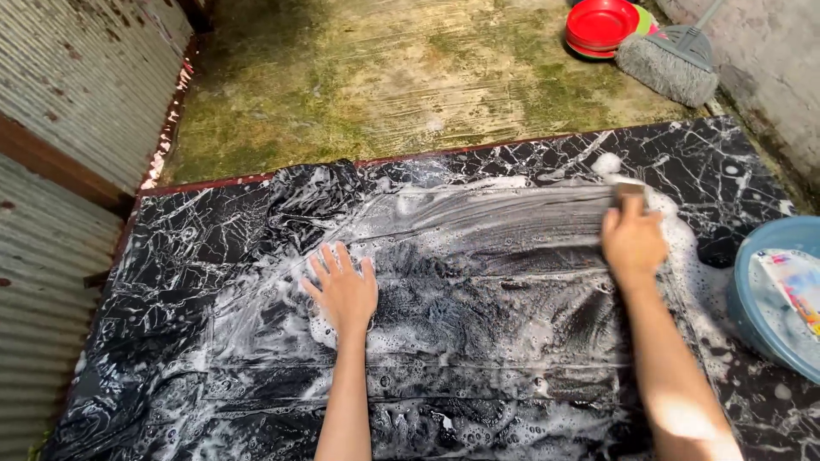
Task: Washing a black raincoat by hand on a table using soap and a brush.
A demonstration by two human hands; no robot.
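Observation:
A black garment (478, 282) covered in white soap foam lies spread flat on a black marble-patterned slab (213, 222). My left hand (343, 290) rests flat on the cloth with its fingers spread, holding nothing. My right hand (632, 242) is closed on a small scrub brush (629, 189) at the garment's upper right, bristles pressed to the soapy cloth. Brush streaks run leftward across the foam from it.
A blue basin (752, 299) with soapy water and a detergent packet (799, 286) sits at the slab's right edge. Beyond the slab lies a mossy concrete floor (410, 77) with red plates (600, 26) and a broom head (668, 68). Corrugated metal wall (68, 128) runs along the left.

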